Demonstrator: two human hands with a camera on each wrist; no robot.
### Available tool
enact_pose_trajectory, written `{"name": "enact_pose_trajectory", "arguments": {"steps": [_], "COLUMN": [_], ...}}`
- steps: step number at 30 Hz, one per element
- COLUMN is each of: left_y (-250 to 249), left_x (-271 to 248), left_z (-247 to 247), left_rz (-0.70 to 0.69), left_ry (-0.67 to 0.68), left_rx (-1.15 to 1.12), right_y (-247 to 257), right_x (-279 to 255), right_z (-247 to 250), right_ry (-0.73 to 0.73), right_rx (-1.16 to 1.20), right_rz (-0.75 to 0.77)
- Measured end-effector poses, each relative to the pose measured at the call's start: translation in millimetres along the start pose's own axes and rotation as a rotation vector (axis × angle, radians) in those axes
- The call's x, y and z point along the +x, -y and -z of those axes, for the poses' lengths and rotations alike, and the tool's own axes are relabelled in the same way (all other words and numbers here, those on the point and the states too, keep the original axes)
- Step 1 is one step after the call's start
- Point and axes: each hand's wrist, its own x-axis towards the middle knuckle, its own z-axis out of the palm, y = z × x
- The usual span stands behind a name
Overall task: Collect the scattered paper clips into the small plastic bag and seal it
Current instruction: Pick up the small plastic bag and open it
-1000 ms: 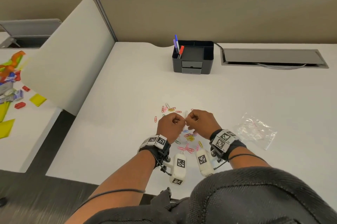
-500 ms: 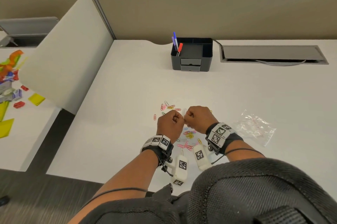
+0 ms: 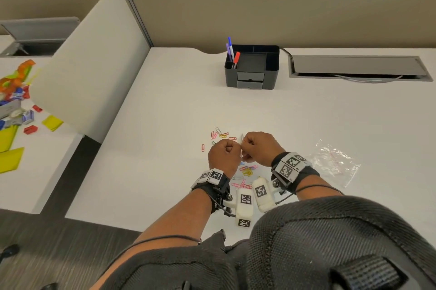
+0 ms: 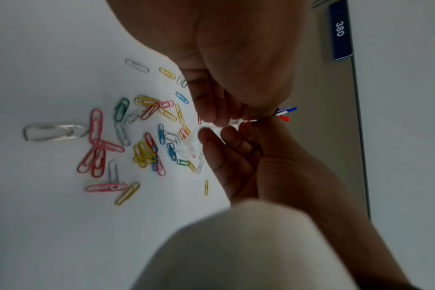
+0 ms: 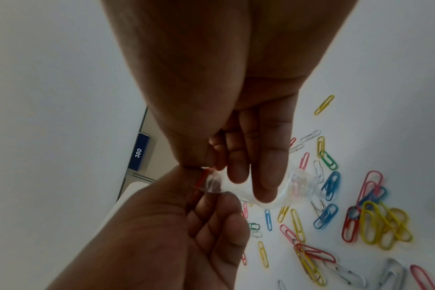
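Observation:
Both hands meet above the white desk (image 3: 165, 148). My left hand (image 3: 225, 152) and right hand (image 3: 257, 145) each pinch the mouth of a small clear plastic bag (image 3: 241, 138), knuckles nearly touching. In the left wrist view the bag (image 4: 186, 141) hangs from its red zip strip between my left hand (image 4: 211, 115) and right hand (image 4: 211, 135). The right wrist view shows the same pinch, with the bag (image 5: 296, 182) sagging below my right hand (image 5: 206, 162) and left hand (image 5: 199, 196). Coloured paper clips (image 3: 246, 170) (image 4: 144, 151) (image 5: 375, 221) lie scattered on the desk under the hands.
A second, larger crumpled clear bag (image 3: 335, 162) lies to the right of my right wrist. A black desk organiser (image 3: 252, 70) with pens stands at the back, beside a cable hatch (image 3: 356, 67). A white divider (image 3: 87, 63) borders the desk on the left.
Both hands stay pinched together on the bag's mouth. The view has shifted a little; the clips lie as before.

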Motion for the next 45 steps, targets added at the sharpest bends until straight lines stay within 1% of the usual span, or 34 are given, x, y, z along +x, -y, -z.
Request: {"name": "enact_pose_trajectory", "arguments": {"steps": [5,8,11,15,17,20,27,32,37,40,43,45], "left_y": [-1.5,1.3,2.7,4.9,4.4,1.2,0.3,0.4,2.9,0.9,-3.7,-5.0], "left_x": [-3.3,4.6,10.0,4.9,3.2,3.9,7.5,3.4,3.1,5.6,6.2,6.3], "left_z": [-0.6,7.1,15.4,15.1,13.0,13.3,14.2,12.1,8.1,9.9,14.1,14.6], "left_rz": [0.011,-0.060,-0.109,-0.128,-0.143,-0.201,-0.268,-0.256,-0.164,-0.152,-0.192,-0.197], "left_ry": [0.007,0.075,0.114,0.190,0.188,0.150,0.198,0.171,0.153,0.198,0.246,0.246], "left_rx": [0.031,0.130,0.133,0.123,0.141,0.196,0.354,0.328,0.200,0.184,0.212,0.200], "right_y": [-2.0,-6.6,-9.5,-8.5,-8.2,-6.9,-4.7,-7.2,-7.1,-15.9,-21.1,-21.9], "right_x": [-0.4,-2.6,-5.9,-4.9,-3.7,-4.6,-10.6,-9.8,-7.8,-6.4,-12.1,-15.4], "right_z": [0.7,-0.8,1.1,4.3,5.0,5.3,6.6,2.4,-0.6,0.3,2.2,1.1], "right_ry": [-0.003,-0.075,-0.126,-0.159,-0.159,-0.133,-0.050,-0.054,-0.116,-0.147,-0.100,-0.099], "right_rx": [-0.040,-0.018,0.077,0.063,0.026,-0.050,-0.155,-0.186,-0.206,-0.092,0.085,0.132], "right_rz": [0.027,0.041,0.045,0.061,0.067,0.089,0.102,0.108,0.113,0.090,0.076,0.095]}}
